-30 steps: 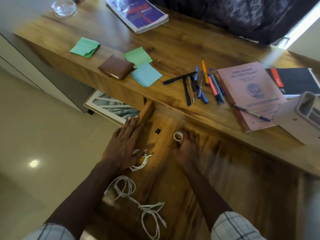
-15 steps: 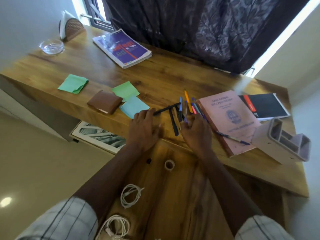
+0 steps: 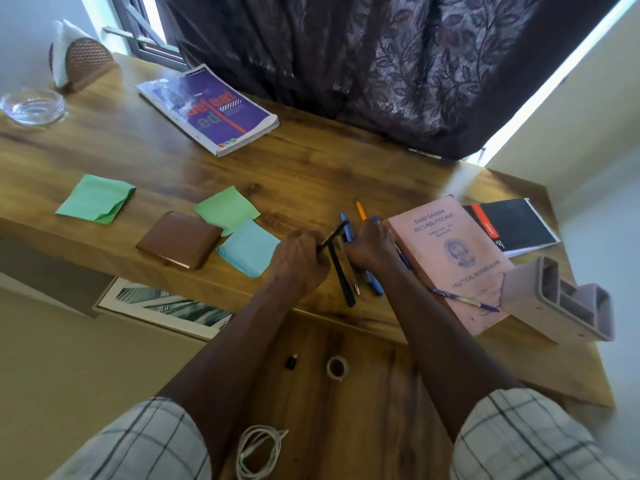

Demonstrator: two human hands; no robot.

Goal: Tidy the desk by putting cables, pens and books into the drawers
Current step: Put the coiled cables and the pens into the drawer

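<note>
Currently: pens (image 3: 356,282) bunched at the near edge of the tabletop (image 3: 311,168), long axes near-to-far, between our hands. Left grip (image 3: 298,258) pinches the slanted black pen (image 3: 332,237); right grip (image 3: 370,245) curls over the far ends, hold we cannot tell. Drawer (image 3: 381,375) lies directly nearer.

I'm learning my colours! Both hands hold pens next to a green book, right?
Not quite. The book is pink, not green; the head view shows it. The left hand and right hand do hold pens next to it.

three books (image 3: 211,109), three sticky-note pads (image 3: 93,199), one wallet (image 3: 180,239), one glass bowl (image 3: 33,107), one tape roll (image 3: 337,367), one coiled cable (image 3: 259,448); pens (image 3: 341,271) overlap, uncountable.
</note>
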